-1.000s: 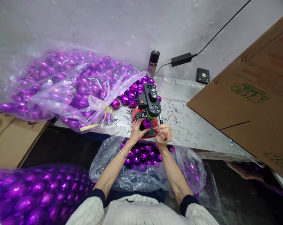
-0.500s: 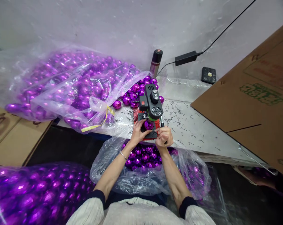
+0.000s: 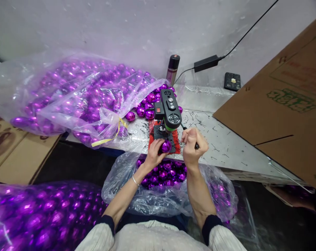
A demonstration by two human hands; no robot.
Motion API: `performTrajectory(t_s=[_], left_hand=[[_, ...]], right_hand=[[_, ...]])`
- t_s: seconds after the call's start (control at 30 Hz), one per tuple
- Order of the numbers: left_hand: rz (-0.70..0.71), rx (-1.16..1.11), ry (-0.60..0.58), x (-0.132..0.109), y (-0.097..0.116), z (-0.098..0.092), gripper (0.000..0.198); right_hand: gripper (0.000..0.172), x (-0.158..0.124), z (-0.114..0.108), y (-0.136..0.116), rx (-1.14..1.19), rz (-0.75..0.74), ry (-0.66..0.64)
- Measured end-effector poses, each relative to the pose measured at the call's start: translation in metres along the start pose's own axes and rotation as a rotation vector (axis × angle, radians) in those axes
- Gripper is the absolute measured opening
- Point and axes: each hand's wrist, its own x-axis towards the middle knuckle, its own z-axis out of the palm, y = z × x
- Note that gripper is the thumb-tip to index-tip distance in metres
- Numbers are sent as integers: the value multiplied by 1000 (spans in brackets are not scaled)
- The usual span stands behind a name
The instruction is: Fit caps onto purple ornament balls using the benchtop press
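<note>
My left hand (image 3: 154,152) has its thumb and fingers round a shiny purple faceted ball (image 3: 166,146), a Christmas bauble by its look, low over the front of a black base plate. Above and behind it stands a small black bench machine (image 3: 170,108), resembling a mini drill press, with round vents and a red switch. My right hand (image 3: 195,146) is a fist on the machine's lever handle (image 3: 197,145); the black tip pokes out of the fist. Red material (image 3: 152,141) lies under the machine's base.
More purple balls fill a clear bag (image 3: 95,87) at the left and an open bag (image 3: 158,200) below my arms. Dark slivers litter the white table (image 3: 207,139). A spray can (image 3: 172,69), a power adapter (image 3: 206,63) and a dark flat box (image 3: 232,82) stand behind; cardboard (image 3: 280,104) leans at right.
My left hand has drawn the ball from under the machine's head toward me. My right fist, still on the lever handle, has moved right and slightly up.
</note>
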Motion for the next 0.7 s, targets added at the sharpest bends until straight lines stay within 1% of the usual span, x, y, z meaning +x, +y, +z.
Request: performTrajectory(t_s=[0.07,0.13,0.17,0.2,0.23,0.3,0.37,0.4,0.43,0.47,0.5,0.57,0.6,0.63,0.7], left_hand=[[131,67,-44,-25,11,-7,62],[206,121,-91,-42,18,-17,74],[210,143,-101,-44,19,-23,78],[186,164,-95,-40,17,-30,76],[132,187,-66,-31,13,-38,69],[-43,246,48,5,-4,-58,48],[-247,305,205,52,-28,-79,44],[-331,336,256,75,-41,-88,42],[-419,368,274,96,-53,-97,41],[-525,402,258,114,-64,-103,42],[-634,432,216,128,-73,-107,41],[-795,458,127,143,-87,-111,40],[-837,451,101,145,-91,-111,40],[-848,435,91,144,-95,-110,41],[-808,388,94,140,-98,-108,43]], right_hand=[[40,-4,-2,3,21,-26,-13],[39,-10,-4,7,35,-53,-22],[39,-12,-4,9,38,-63,-21],[39,-14,-4,10,38,-70,-18],[39,-15,-4,11,37,-73,-13],[40,-17,-3,13,33,-71,4],[40,-18,-2,14,33,-70,9],[40,-19,-2,14,34,-73,7],[40,-20,-3,14,36,-79,3],[40,-20,-3,15,36,-84,-3],[39,-21,-4,15,35,-88,-9],[39,-22,-4,16,28,-96,-17],[39,-22,-5,17,24,-101,-21],[39,-23,-5,17,20,-106,-22],[39,-23,-5,18,15,-114,-18]])
